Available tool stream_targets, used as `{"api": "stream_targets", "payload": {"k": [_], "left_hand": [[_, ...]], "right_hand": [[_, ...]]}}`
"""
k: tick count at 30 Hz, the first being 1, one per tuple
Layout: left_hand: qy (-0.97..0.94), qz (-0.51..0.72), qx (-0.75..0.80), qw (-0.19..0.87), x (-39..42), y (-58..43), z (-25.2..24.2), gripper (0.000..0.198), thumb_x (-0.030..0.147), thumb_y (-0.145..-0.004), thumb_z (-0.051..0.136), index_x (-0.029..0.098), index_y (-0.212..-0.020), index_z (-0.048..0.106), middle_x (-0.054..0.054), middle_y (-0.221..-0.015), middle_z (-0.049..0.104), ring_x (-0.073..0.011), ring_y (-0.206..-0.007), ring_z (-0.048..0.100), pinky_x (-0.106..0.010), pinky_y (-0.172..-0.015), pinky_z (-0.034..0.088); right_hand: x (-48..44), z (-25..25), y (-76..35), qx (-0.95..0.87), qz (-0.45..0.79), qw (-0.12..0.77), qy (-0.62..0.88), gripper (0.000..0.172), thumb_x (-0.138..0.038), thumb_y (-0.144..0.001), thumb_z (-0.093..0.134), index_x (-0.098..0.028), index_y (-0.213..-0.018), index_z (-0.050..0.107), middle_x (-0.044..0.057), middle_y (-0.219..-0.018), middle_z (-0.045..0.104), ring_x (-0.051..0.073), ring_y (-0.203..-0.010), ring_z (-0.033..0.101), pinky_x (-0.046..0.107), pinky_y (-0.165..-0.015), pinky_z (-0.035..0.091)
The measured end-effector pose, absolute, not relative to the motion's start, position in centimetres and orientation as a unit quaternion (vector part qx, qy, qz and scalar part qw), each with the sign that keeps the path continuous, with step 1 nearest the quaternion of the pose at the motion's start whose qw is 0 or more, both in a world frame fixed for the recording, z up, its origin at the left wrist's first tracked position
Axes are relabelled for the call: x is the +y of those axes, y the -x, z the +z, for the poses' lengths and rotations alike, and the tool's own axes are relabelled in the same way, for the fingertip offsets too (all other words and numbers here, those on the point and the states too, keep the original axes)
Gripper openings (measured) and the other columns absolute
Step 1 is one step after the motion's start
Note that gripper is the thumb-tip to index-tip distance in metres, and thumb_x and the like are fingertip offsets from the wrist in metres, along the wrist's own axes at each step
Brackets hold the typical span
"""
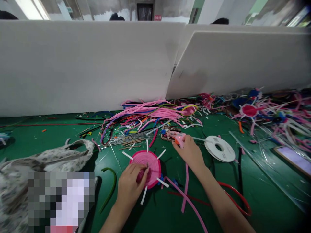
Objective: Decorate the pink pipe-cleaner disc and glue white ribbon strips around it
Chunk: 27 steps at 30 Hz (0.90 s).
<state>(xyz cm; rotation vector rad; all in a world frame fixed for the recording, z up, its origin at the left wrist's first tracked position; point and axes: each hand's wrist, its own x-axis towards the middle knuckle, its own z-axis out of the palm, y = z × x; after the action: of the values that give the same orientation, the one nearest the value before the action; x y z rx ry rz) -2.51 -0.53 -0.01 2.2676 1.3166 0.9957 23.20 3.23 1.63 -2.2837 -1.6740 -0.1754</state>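
Observation:
A round pink disc with a darker pink rim lies on the green table, several white strips sticking out around its edge. Over its left part is my left hand, thumb and fingers pinched together. A dark pink piece shows partly beneath those fingers; what exactly they grip is too small to make out. My right hand is wrapped around a pink hot glue gun with an orange trigger. The gun points left, and a clear glue stick runs out of its back. Beneath its nozzle is a small patterned tray.
Pink pipe cleaners are heaped behind, beside thin wires. A white spool, clear sheet and phone lie right. Patterned cloth is left. Loose strips lie in front; white panels border the back.

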Motion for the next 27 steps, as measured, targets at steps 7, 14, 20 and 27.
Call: {"api": "stream_targets", "payload": {"k": [7, 14, 20, 27], "left_hand": [[-0.791, 0.351, 0.466, 0.185, -0.4, 2.5, -0.2, 0.009, 0.026, -0.084, 0.058, 0.021, -0.09, 0.062, -0.003, -0.088, 0.069, -0.019, -0.086, 0.063, -0.034, -0.08, 0.05], [-0.792, 0.329, 0.476, 0.193, -0.4, 2.5, 0.1, 0.009, 0.026, -0.085, 0.056, 0.022, -0.091, 0.062, -0.003, -0.088, 0.068, -0.019, -0.085, 0.062, -0.033, -0.077, 0.05], [-0.789, 0.326, 0.478, 0.206, -0.5, 2.5, 0.7, 0.012, 0.025, -0.084, 0.054, 0.022, -0.095, 0.06, -0.004, -0.088, 0.066, -0.0198, -0.083, 0.061, -0.032, -0.071, 0.05], [-0.682, 0.444, 0.511, 0.276, 0.0, 3.1, 1.0, 0.023, 0.013, -0.073, 0.057, 0.021, -0.095, 0.056, -0.01, -0.122, 0.048, -0.0262, -0.117, 0.048, -0.043, -0.093, 0.046]], "right_hand": [[3.8, 1.8, -22.5, -0.532, -0.015, 0.103, 0.84, 0.06, -0.057, -0.081, 0.049, -0.013, -0.119, 0.039, 0.011, -0.085, 0.064, 0.027, -0.072, 0.063, 0.029, -0.053, 0.038], [0.9, 6.4, -19.0, -0.676, -0.025, 0.358, 0.644, 0.031, -0.04, -0.084, 0.056, -0.019, -0.106, 0.057, 0.008, -0.096, 0.063, 0.023, -0.093, 0.057, 0.036, -0.084, 0.044], [0.1, 7.6, -14.0, -0.818, 0.217, 0.271, 0.459, 0.017, -0.023, -0.085, 0.059, -0.023, -0.102, 0.063, 0.001, -0.098, 0.069, 0.016, -0.092, 0.059, 0.031, -0.085, 0.044], [1.2, 6.5, -14.2, -0.793, 0.254, 0.279, 0.478, 0.012, -0.021, -0.088, 0.055, -0.023, -0.09, 0.066, -0.001, -0.088, 0.07, 0.014, -0.084, 0.063, 0.026, -0.077, 0.046]]}}
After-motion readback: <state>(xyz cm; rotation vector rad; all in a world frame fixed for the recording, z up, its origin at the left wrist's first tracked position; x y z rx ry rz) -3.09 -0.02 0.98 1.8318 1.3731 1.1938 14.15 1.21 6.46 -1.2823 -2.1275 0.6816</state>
